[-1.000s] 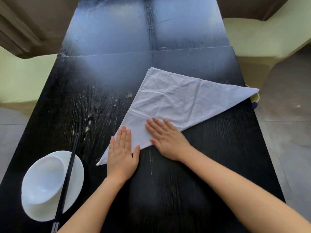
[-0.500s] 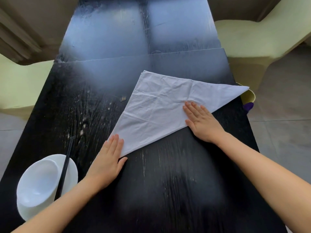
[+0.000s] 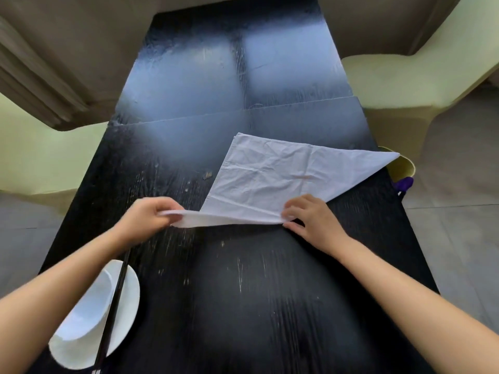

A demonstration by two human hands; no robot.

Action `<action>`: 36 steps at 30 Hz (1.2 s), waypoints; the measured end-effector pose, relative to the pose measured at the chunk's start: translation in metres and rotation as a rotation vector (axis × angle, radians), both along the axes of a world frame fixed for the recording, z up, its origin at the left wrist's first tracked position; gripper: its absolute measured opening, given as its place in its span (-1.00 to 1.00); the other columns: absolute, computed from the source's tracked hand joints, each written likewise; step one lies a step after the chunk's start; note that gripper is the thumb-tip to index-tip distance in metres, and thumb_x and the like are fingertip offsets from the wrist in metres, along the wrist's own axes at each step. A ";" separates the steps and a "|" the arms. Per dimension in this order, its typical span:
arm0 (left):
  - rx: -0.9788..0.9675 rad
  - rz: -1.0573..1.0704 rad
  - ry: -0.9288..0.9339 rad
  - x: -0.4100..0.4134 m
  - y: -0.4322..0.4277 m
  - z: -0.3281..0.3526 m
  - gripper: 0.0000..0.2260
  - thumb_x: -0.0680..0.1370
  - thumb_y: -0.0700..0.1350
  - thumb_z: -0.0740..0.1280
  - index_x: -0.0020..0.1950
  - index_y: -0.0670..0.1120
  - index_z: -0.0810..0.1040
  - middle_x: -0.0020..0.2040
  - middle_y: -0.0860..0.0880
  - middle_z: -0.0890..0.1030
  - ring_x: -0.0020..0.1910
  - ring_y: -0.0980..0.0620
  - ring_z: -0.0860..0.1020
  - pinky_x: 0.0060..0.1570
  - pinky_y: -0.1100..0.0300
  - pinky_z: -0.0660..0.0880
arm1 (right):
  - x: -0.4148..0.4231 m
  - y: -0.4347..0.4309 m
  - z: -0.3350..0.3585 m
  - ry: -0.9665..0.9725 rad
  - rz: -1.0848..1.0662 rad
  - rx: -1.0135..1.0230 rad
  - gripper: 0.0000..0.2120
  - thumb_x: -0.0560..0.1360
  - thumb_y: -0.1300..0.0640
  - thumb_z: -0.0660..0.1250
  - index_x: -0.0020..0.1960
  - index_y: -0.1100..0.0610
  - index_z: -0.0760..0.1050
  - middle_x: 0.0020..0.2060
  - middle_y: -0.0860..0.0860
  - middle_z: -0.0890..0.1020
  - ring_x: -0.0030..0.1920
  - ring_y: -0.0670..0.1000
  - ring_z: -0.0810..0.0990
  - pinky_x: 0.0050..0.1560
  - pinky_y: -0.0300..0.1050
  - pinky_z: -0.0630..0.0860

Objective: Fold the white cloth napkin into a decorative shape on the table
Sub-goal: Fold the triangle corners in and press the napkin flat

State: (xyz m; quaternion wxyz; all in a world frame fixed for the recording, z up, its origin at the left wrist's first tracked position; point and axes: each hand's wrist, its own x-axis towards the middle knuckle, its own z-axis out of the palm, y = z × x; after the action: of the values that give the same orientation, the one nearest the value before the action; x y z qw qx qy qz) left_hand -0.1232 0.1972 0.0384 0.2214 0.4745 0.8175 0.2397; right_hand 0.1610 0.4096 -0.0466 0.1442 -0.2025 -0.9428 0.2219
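The white cloth napkin (image 3: 275, 174) lies as a folded triangle on the black table (image 3: 243, 292), its long point reaching past the right edge. My left hand (image 3: 147, 217) pinches the napkin's near left corner and holds it lifted off the table. My right hand (image 3: 310, 217) grips the napkin's near folded edge, with fingers curled over the cloth. Between the two hands the near edge is raised and pulled into a narrow band.
A white bowl (image 3: 81, 317) sits on a white plate (image 3: 127, 314) at the near left, with black chopsticks (image 3: 112, 311) laid across. Pale green chairs (image 3: 405, 85) stand on both sides. A yellow bin (image 3: 402, 168) sits on the floor by the table's right edge.
Both hands went from pressing flat on the napkin to gripping its near edge. The left corner is now lifted off the table and the near edge is drawn up between them.
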 end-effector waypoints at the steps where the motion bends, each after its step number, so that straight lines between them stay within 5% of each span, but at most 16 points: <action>1: 0.028 0.056 -0.102 -0.006 0.009 0.008 -0.78 0.43 -0.38 0.35 -0.20 -0.06 0.65 -0.35 0.18 0.65 -0.38 0.27 0.53 -0.35 0.46 0.44 | -0.002 -0.006 -0.001 0.032 -0.037 -0.026 -0.91 0.35 0.14 0.47 -0.17 0.12 0.61 -0.13 0.02 0.65 -0.08 0.12 0.56 -0.06 0.02 0.48; 7: 0.212 0.303 -0.626 -0.029 0.074 0.027 -0.87 0.49 -0.20 0.35 -0.21 -0.06 0.66 -0.31 0.11 0.69 -0.29 0.21 0.63 -0.23 0.32 0.59 | -0.006 -0.014 -0.006 0.084 -0.243 -0.308 -0.91 0.41 0.13 0.43 -0.24 0.14 0.60 -0.19 -0.02 0.59 -0.10 0.01 0.45 0.04 -0.10 0.37; 11: 0.241 0.400 -0.711 -0.028 0.127 0.013 -0.96 0.51 -0.14 0.36 -0.10 -0.09 0.58 -0.30 0.05 0.67 -0.33 0.15 0.62 -0.25 0.28 0.60 | -0.009 -0.012 -0.006 0.056 -0.271 -0.334 -0.88 0.42 0.10 0.42 -0.25 0.12 0.58 -0.28 -0.06 0.54 -0.15 -0.04 0.43 -0.01 -0.14 0.33; 15: 0.210 0.467 -0.655 -0.025 0.177 -0.008 -0.94 0.49 -0.15 0.40 -0.18 -0.10 0.57 -0.16 -0.11 0.60 -0.24 -0.02 0.56 -0.21 0.19 0.51 | -0.009 -0.012 -0.012 0.068 -0.293 -0.308 -0.80 0.42 0.09 0.42 -0.33 0.01 0.45 -0.38 -0.18 0.44 -0.24 -0.25 0.35 -0.09 -0.20 0.24; 20: 0.118 0.506 -0.509 -0.029 0.215 -0.039 -0.82 0.43 0.01 0.42 -0.28 -0.07 0.56 -0.25 -0.09 0.48 -0.29 -0.03 0.40 -0.37 0.27 0.39 | -0.009 -0.012 -0.016 0.074 -0.304 -0.276 -0.78 0.40 0.09 0.43 -0.35 0.09 0.46 -0.39 -0.09 0.49 -0.26 -0.17 0.39 -0.14 -0.20 0.30; 29: 0.073 0.509 -0.306 -0.022 0.244 -0.074 -0.67 0.39 0.20 0.31 -0.39 -0.02 0.44 -0.37 -0.04 0.30 -0.37 0.00 0.27 -0.31 0.20 0.28 | -0.009 -0.015 -0.019 0.094 -0.343 -0.247 -0.80 0.39 0.04 0.36 -0.35 0.06 0.42 -0.39 -0.10 0.45 -0.29 -0.15 0.38 -0.18 -0.24 0.29; 32: 0.043 0.497 -0.261 -0.022 0.247 -0.079 -0.80 0.44 0.08 0.33 -0.29 -0.02 0.56 -0.37 0.03 0.47 -0.33 -0.01 0.42 -0.25 0.23 0.34 | -0.009 -0.015 -0.018 0.112 -0.350 -0.267 -0.82 0.40 0.07 0.37 -0.32 0.07 0.42 -0.38 -0.10 0.45 -0.30 -0.12 0.40 -0.16 -0.24 0.31; 36: 0.061 0.509 -0.196 -0.023 0.247 -0.086 -0.86 0.46 -0.02 0.34 -0.08 -0.06 0.61 -0.13 0.04 0.61 -0.14 0.03 0.53 -0.12 0.20 0.43 | -0.010 -0.016 -0.016 0.113 -0.372 -0.275 -0.82 0.39 0.06 0.34 -0.32 0.08 0.41 -0.38 -0.10 0.43 -0.32 -0.10 0.40 -0.17 -0.25 0.30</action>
State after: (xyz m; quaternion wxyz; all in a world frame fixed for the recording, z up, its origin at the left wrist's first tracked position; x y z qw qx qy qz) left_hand -0.1457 0.4446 -0.0476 0.2174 0.2347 0.8775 0.3571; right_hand 0.1512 0.3935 -0.0630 0.2063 -0.3775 -0.8407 0.3288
